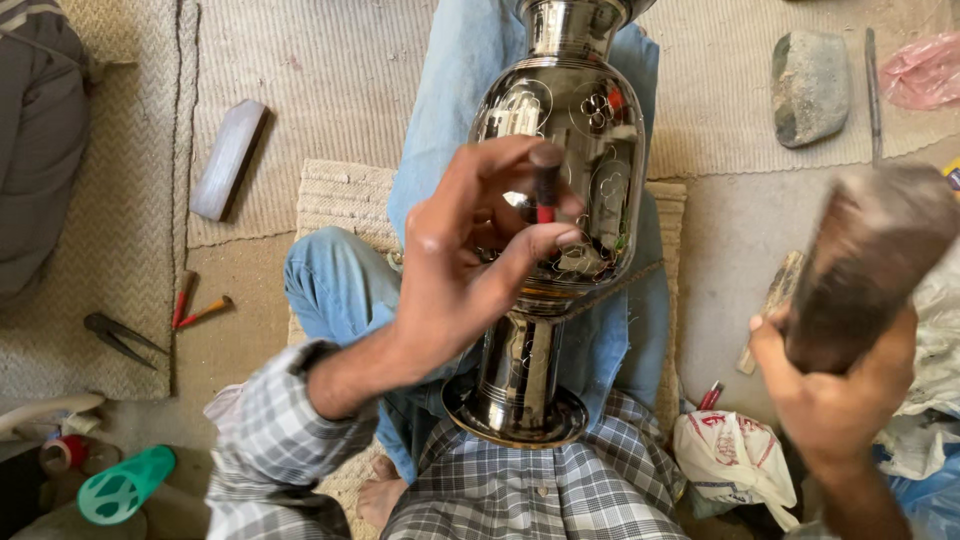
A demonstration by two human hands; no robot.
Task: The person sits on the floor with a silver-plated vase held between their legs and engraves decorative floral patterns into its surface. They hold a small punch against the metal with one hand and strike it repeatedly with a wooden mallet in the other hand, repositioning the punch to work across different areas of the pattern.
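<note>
A tall shiny dark metal vase (pixel 560 110) with engraved flower patterns lies propped along my lap, its round foot (pixel 515 415) against my checked shirt. My left hand (pixel 470 255) pinches a short chisel (pixel 547 185) with a red band upright against the vase's belly. My right hand (pixel 830 395) is raised at the right, gripping a blurred wooden mallet (pixel 865 260) apart from the vase.
A flat grey sharpening bar (pixel 228 158) and woven mats lie at the left, with two small red and orange tools (pixel 198 305) and metal dividers (pixel 122 337). A grey stone (pixel 810 85) and a thin rod (pixel 872 90) rest at top right. A white bag (pixel 735 455) sits beside my right knee.
</note>
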